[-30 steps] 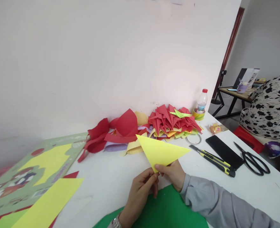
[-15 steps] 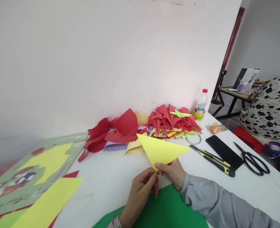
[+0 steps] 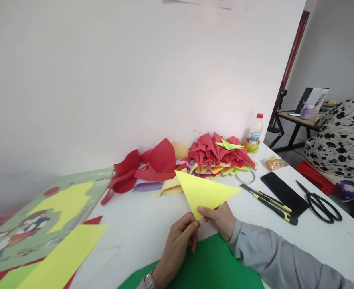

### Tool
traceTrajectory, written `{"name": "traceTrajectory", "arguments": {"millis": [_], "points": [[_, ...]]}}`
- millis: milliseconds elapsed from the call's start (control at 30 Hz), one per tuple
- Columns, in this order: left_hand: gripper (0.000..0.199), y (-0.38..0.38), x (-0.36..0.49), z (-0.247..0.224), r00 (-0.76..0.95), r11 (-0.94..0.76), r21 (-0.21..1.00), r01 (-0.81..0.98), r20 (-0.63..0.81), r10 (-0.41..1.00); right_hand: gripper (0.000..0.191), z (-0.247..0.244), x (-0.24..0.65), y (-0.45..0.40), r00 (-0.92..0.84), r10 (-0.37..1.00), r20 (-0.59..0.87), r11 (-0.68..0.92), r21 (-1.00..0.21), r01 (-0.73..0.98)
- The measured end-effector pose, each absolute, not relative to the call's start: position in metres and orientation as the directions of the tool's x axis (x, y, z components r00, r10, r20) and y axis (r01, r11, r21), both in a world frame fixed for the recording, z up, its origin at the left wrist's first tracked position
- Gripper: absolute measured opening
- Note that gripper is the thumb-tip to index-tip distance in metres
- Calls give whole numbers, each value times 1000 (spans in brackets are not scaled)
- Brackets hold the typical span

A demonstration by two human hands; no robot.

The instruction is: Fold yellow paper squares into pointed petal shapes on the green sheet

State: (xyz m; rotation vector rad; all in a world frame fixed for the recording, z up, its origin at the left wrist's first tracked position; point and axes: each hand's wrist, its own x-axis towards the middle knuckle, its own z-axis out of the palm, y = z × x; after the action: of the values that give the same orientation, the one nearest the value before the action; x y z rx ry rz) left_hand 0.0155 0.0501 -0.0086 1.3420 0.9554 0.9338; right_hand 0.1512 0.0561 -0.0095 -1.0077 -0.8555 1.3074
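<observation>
A yellow paper triangle [image 3: 205,190] is held up above the white table, one corner pointing down toward me. My right hand [image 3: 220,216] pinches it near its lower right edge, with the thumb on the front face. At the bottom corner, the thumb and fingertips of my left hand [image 3: 181,241] close on the paper. Some fingers of both hands are hidden. Below my hands lies a green sheet [image 3: 215,265].
Folded red paper pieces [image 3: 209,148] and curled scraps [image 3: 155,160] line the wall. To the right lie a utility knife [image 3: 273,204], a black flat object [image 3: 283,192], scissors [image 3: 319,202] and a bottle [image 3: 256,130]. Yellow sheets [image 3: 65,255] and a green printed board [image 3: 101,178] are left.
The view has shifted very slightly. Both hands keep hold of the yellow paper triangle in nearly the same place, and nothing else has visibly moved.
</observation>
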Motion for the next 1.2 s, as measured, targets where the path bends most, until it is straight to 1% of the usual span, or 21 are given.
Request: {"name": "traceTrajectory", "arguments": {"millis": [133, 167, 233, 300, 333, 367, 400, 467, 567, 667, 733, 800, 833, 900, 967, 1033, 1067, 1133, 1200], "points": [[35, 52, 13, -12, 276, -9, 999, -35, 18, 961, 37, -14, 151, 54, 212, 977, 14, 53, -982, -180], [37, 54, 13, -12, 253, -18, 999, -48, 30, 967, 36, -16, 151, 53, 245, 967, 75, 102, -990, -100], [36, 55, 13, -10, 220, -28, 996, -79, 45, 974, 31, -20, 154, 50, 258, 930, 263, 244, -964, 105], [29, 55, 14, -5, 209, -29, 993, -117, 53, 976, 30, -25, 157, 47, 159, 863, 480, 413, -850, 328], [29, 54, 15, -2, 206, -28, 990, -138, 56, 977, 30, -27, 159, 47, 105, 838, 535, 466, -802, 374], [34, 53, 16, 0, 199, -29, 987, -160, 61, 978, 32, -29, 160, 46, 32, 793, 608, 533, -718, 447], [40, 52, 18, 3, 193, -29, 983, -181, 64, 979, 33, -31, 161, 46, -7, 761, 649, 565, -657, 499], [52, 49, 19, 6, 200, -19, 976, -216, 63, 978, 34, -32, 162, 45, -55, 708, 704, 588, -544, 599], [62, 46, 20, 8, 240, 37, 969, -243, 23, 970, 33, -31, 162, 46, -92, 693, 715, 564, -459, 687], [65, 48, 19, 11, 262, 96, 968, -233, -33, 964, 32, -32, 162, 48, -139, 685, 715, 555, -389, 736], [68, 50, 17, 15, 281, 121, 966, -229, -54, 958, 32, -35, 162, 49, -155, 691, 706, 554, -378, 742], [70, 55, 12, 21, 301, 135, 964, -228, -62, 952, 33, -35, 162, 51, -160, 716, 679, 550, -408, 729], [72, 58, 9, 24, 311, 139, 965, -222, -65, 948, 35, -35, 162, 51, -156, 732, 664, 551, -441, 709], [72, 64, 2, 31, 334, 128, 977, -170, -65, 940, 37, -31, 162, 53, -122, 771, 626, 546, -550, 632], [73, 70, -6, 37, 350, 127, 984, -129, -75, 934, 35, -26, 162, 55, -41, 823, 567, 508, -700, 503], [71, 74, -13, 41, 376, 126, 991, -49, -99, 921, 31, -21, 162, 56, 43, 882, 468, 431, -842, 323], [70, 75, -15, 42, 397, 125, 992, -4, -113, 911, 32, -20, 162, 57, 66, 907, 415, 393, -893, 220], [68, 76, -16, 42, 481, 120, 989, 87, -147, 864, 40, -17, 161, 57, 53, 942, 332, 331, -943, 27], [68, 74, -14, 40, 583, 94, 983, 159, -170, 795, 52, -17, 160, 56, -6, 958, 285, 283, -952, -114]]}}
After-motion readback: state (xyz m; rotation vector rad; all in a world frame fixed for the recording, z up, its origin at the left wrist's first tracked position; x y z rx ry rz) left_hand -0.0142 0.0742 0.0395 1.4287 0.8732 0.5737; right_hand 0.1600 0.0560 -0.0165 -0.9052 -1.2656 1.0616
